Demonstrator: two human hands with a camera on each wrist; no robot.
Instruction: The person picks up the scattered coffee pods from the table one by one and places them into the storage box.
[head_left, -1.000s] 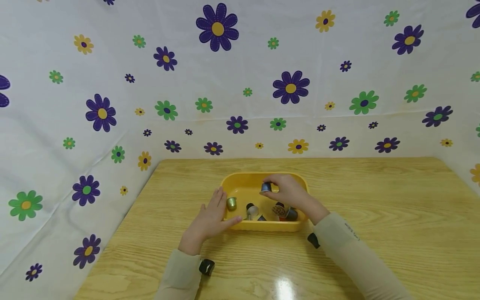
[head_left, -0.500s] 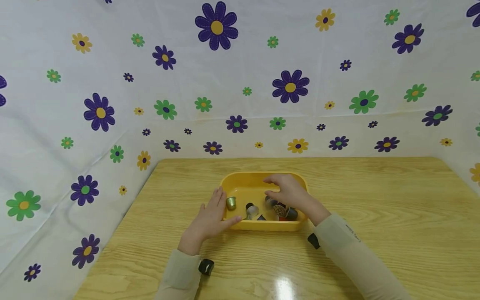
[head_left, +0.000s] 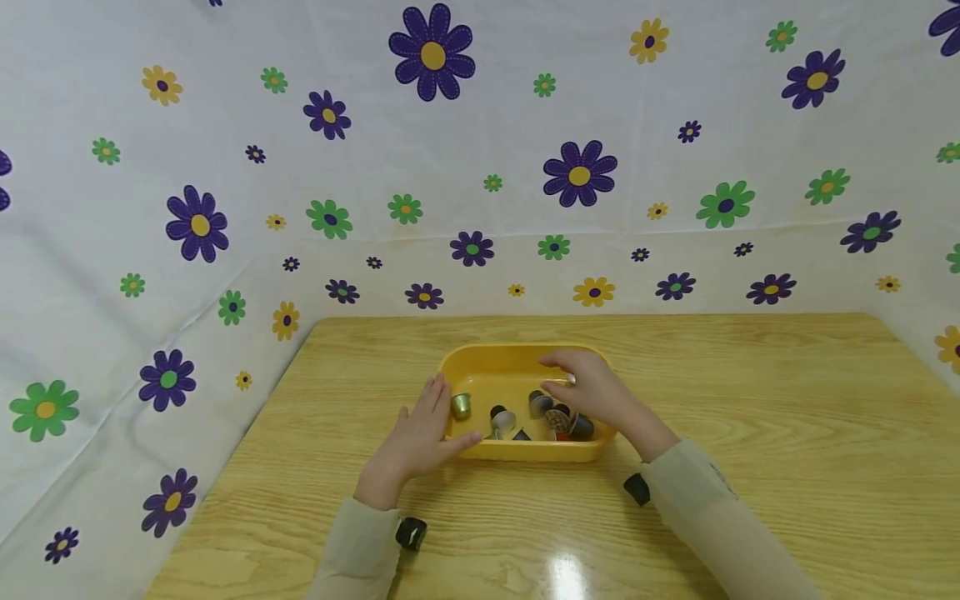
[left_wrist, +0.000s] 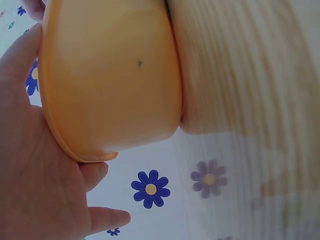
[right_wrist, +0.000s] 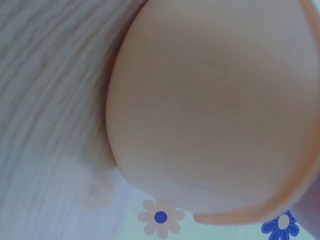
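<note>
A yellow plastic tray (head_left: 502, 452) holds several coffee capsules. My left hand (head_left: 416, 437) rests on its left end, fingers straight along the rim and thumb over the front edge; the left wrist view shows this palm (left_wrist: 40, 165) against the rim. Over the tray's right half hovers my right hand (head_left: 588, 390), thumb and fingers apart. A small pale spot shows between them; I cannot tell what it is. Just below lie a grey capsule (head_left: 539, 405), a brown-patterned one (head_left: 557, 420) and a dark one (head_left: 581, 427). A gold-green capsule (head_left: 461, 406) lies at the left.
A pale-lidded capsule (head_left: 504, 419) and a dark blue one (head_left: 522, 435) lie near the tray's front wall. The tray stands on a wood-grain table (head_left: 750, 433). Behind and left hangs a white flower-print cloth (head_left: 480, 125). Black wrist bands (head_left: 411, 533) show at both sleeves.
The blue-grey capsule my right hand held a second ago was let go and now lies among the others in the tray. The right hand has shifted slightly right. My left hand stays put.
</note>
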